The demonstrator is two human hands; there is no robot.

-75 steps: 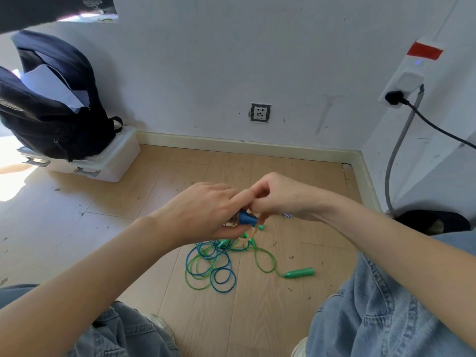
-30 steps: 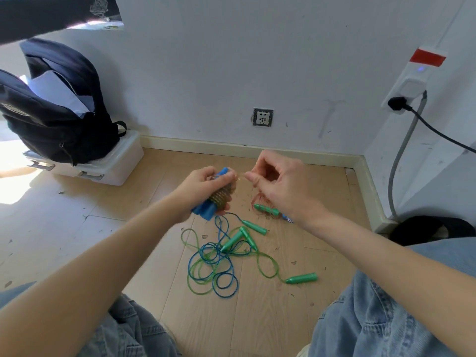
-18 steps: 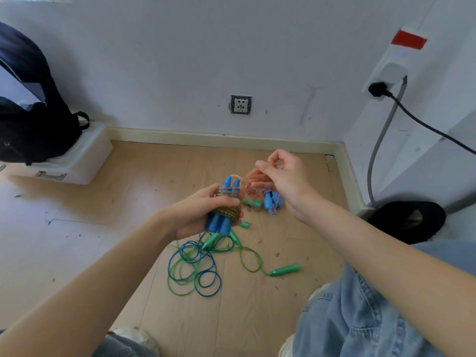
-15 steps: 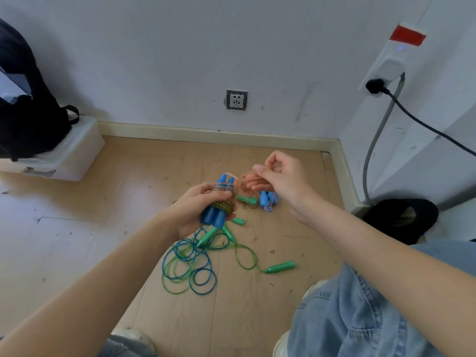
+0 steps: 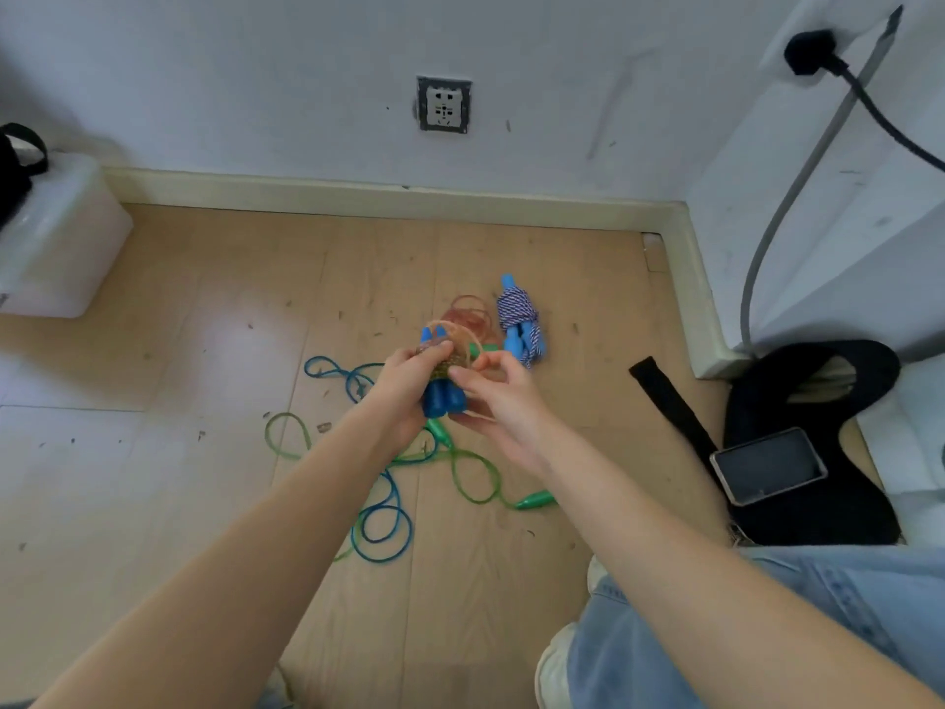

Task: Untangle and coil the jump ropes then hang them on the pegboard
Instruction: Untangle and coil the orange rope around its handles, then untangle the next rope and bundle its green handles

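Observation:
My left hand (image 5: 404, 383) grips a pair of blue jump-rope handles (image 5: 442, 399) bound together by wound clear rope. My right hand (image 5: 498, 401) pinches that clear orange-tinted rope (image 5: 463, 332) right beside the bundle. On the wooden floor under my hands lies a loose tangle of blue rope (image 5: 381, 524) and green rope (image 5: 475, 475) with a green handle (image 5: 534, 501). A coiled blue-and-white braided rope (image 5: 519, 319) with blue handles rests just beyond my hands. No pegboard is in view.
A white plastic box (image 5: 56, 232) stands at the far left against the wall. A black bag (image 5: 813, 437) with a phone (image 5: 767, 465) on it lies at the right. A wall socket (image 5: 443, 104) and a grey cable (image 5: 787, 191) are on the walls.
My hands have come together around the blue handle bundle, the right hand closing in on it. The view has tilted down and right, so the backpack is gone and the phone appears.

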